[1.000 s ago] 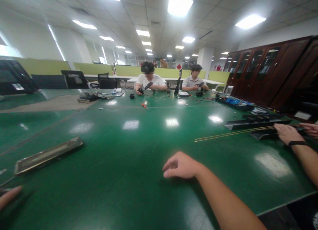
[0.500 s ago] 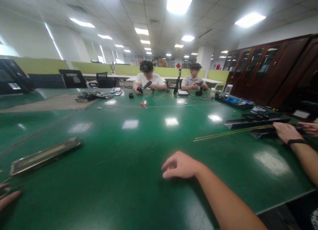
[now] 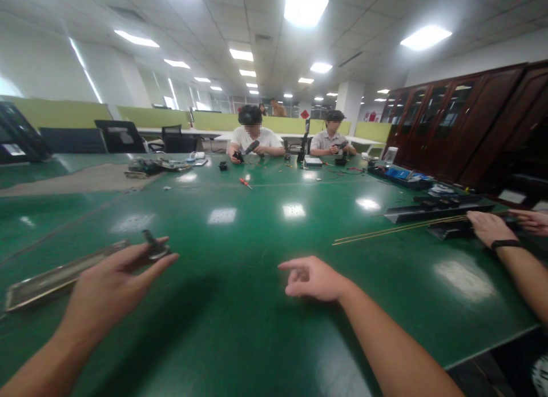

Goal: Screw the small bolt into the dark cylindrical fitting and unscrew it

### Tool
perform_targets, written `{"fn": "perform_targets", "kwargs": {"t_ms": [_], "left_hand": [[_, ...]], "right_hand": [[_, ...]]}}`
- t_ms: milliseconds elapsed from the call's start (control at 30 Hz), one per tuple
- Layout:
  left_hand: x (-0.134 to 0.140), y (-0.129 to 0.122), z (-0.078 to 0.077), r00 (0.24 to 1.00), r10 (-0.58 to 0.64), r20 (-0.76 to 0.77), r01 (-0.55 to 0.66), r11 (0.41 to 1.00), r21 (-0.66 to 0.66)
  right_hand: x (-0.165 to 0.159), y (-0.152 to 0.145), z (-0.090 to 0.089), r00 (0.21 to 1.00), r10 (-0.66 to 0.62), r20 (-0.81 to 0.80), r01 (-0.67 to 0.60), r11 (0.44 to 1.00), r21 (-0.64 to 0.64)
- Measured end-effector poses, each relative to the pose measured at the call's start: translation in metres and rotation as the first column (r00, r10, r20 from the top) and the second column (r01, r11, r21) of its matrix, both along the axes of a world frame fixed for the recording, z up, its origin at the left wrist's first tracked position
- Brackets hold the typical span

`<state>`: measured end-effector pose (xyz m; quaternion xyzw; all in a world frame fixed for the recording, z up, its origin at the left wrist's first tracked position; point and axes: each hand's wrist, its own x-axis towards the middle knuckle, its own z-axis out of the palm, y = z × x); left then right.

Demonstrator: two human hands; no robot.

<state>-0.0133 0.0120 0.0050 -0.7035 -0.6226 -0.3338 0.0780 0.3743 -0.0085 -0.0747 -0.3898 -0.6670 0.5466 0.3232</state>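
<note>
My left hand (image 3: 105,285) is raised over the left of the table. Between its thumb and fingers it grips a small dark metal part (image 3: 154,247), with a short round stem sticking up from a wider base. Below and behind this hand lies a long, narrow metal-edged piece (image 3: 45,283), partly covered by the hand. Just right of the middle, my right hand (image 3: 314,280) hovers close over the green tabletop (image 3: 240,328). Its index finger points left, while the other fingers curl loosely with nothing visible in them.
At the right, a co-worker's hands (image 3: 488,228) work by thin brass-coloured rods (image 3: 385,231) and black metal channels (image 3: 440,210). Two people sit across the table, one holding a power drill (image 3: 252,147). A red screwdriver (image 3: 245,183) lies near the far side.
My left hand has come in from the left edge, carrying the small metal part toward the middle. My right hand's index finger has straightened; that hand has barely shifted.
</note>
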Motion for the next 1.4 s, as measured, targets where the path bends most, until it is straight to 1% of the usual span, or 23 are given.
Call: {"fn": "perform_targets", "kwargs": {"t_ms": [33, 67, 100, 167, 233, 300, 333, 400, 467, 500, 533, 600, 667, 733, 867, 967, 1033, 1100, 1200, 1267, 1400], "left_hand": [[0.019, 0.0, 0.001, 0.996, -0.078, 0.046, 0.08, 0.996, -0.045], [0.038, -0.002, 0.001, 0.98, -0.179, 0.081, 0.185, 0.98, -0.071], [0.057, -0.004, 0.0, 0.951, -0.294, 0.095, 0.302, 0.949, -0.088], [0.09, -0.011, -0.007, 0.862, -0.501, 0.071, 0.506, 0.854, -0.123], [0.114, -0.02, -0.018, 0.775, -0.63, 0.051, 0.628, 0.759, -0.173], [0.128, -0.029, -0.032, 0.722, -0.689, 0.057, 0.681, 0.695, -0.229], [0.132, -0.033, -0.039, 0.712, -0.699, 0.066, 0.69, 0.678, -0.256], [0.135, -0.039, -0.052, 0.719, -0.689, 0.093, 0.681, 0.67, -0.295], [0.133, -0.041, -0.061, 0.733, -0.668, 0.127, 0.667, 0.67, -0.326], [0.132, -0.04, -0.063, 0.734, -0.664, 0.143, 0.667, 0.664, -0.339], [0.13, -0.038, -0.064, 0.731, -0.665, 0.154, 0.67, 0.656, -0.349], [0.125, -0.034, -0.062, 0.729, -0.665, 0.162, 0.672, 0.652, -0.352], [0.121, -0.029, -0.058, 0.742, -0.65, 0.164, 0.662, 0.672, -0.333], [0.117, -0.025, -0.054, 0.758, -0.63, 0.169, 0.647, 0.694, -0.317], [0.112, -0.022, -0.054, 0.763, -0.616, 0.198, 0.645, 0.701, -0.304], [0.113, -0.022, -0.056, 0.754, -0.618, 0.224, 0.657, 0.695, -0.292], [0.115, -0.023, -0.057, 0.738, -0.632, 0.237, 0.675, 0.682, -0.281], [0.117, -0.025, -0.058, 0.718, -0.651, 0.247, 0.696, 0.668, -0.262], [0.121, -0.028, -0.059, 0.692, -0.678, 0.249, 0.722, 0.651, -0.233], [0.122, -0.029, -0.061, 0.675, -0.694, 0.251, 0.738, 0.64, -0.216], [0.123, -0.03, -0.063, 0.636, -0.727, 0.26, 0.771, 0.609, -0.185]], "right_hand": [[0.002, 0.002, -0.001, 0.999, -0.027, -0.047, 0.026, 1.0, -0.013], [0.004, 0.003, -0.001, 0.995, -0.054, -0.087, 0.053, 0.998, -0.017], [0.006, 0.005, -0.002, 0.99, -0.079, -0.119, 0.079, 0.997, -0.008], [0.011, 0.008, -0.002, 0.978, -0.117, -0.176, 0.124, 0.992, 0.03], [0.014, 0.01, -0.002, 0.966, -0.121, -0.229, 0.141, 0.987, 0.072], [0.017, 0.011, -0.001, 0.958, -0.093, -0.27, 0.123, 0.987, 0.099], [0.017, 0.011, -0.001, 0.958, -0.071, -0.28, 0.103, 0.989, 0.103], [0.016, 0.009, -0.002, 0.962, -0.027, -0.272, 0.055, 0.994, 0.095], [0.011, 0.007, -0.005, 0.97, 0.002, -0.241, 0.02, 0.996, 0.089], [0.007, 0.007, -0.007, 0.973, -0.001, -0.232, 0.024, 0.995, 0.097], [0.002, 0.006, -0.01, 0.975, -0.008, -0.223, 0.033, 0.994, 0.109], [-0.01, 0.008, -0.016, 0.962, -0.083, -0.26, 0.129, 0.978, 0.163], [-0.022, 0.013, -0.022, 0.954, -0.121, -0.273, 0.18, 0.962, 0.203], [-0.032, 0.02, -0.026, 0.949, -0.13, -0.288, 0.202, 0.95, 0.237], [-0.037, 0.031, -0.025, 0.952, -0.114, -0.283, 0.19, 0.947, 0.26], [-0.032, 0.027, -0.018, 0.978, -0.085, -0.19, 0.136, 0.951, 0.278], [-0.026, 0.018, -0.01, 0.996, -0.078, -0.041, 0.088, 0.937, 0.339], [-0.021, 0.006, -0.001, 0.992, -0.069, 0.106, 0.015, 0.896, 0.443], [-0.018, -0.011, 0.012, 0.965, -0.137, 0.225, -0.023, 0.808, 0.589], [-0.019, -0.019, 0.018, 0.941, -0.177, 0.288, -0.046, 0.778, 0.626], [-0.025, -0.028, 0.023, 0.903, -0.206, 0.378, -0.105, 0.747, 0.657]]}}
